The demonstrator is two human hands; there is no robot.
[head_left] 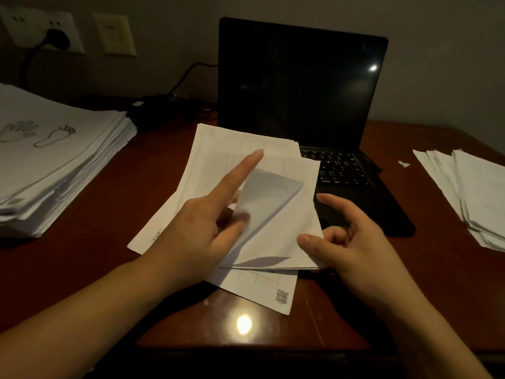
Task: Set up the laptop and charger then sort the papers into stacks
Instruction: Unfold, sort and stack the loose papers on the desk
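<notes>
Head view: the right hand point(341, 242) pinches the paper bundle point(303, 228) by its near corner on the table point(153, 160), before the open laptop point(300, 83). The left hand point(196, 222), forefinger straight, pinches the top sheet point(267, 195). It should peel one sheet only, keeping the rest pinned. No container shows.

A glossy reddish-brown wooden counter point(95, 269) fills the lower view, and its near edge falls into dark shadow. A round bright spot of reflected light point(243, 324) sits on the polished surface close to that edge. A small torn white scrap point(404, 163) lies alone on the counter toward the right. Behind the counter rises a plain grey wall point(442, 64), dim in the low light. High on the wall at the left is a white rectangular socket plate point(32, 26). Just to its right, apart from it, is a cream rectangular wall plate point(114, 34), its face too dim to make out.
</notes>
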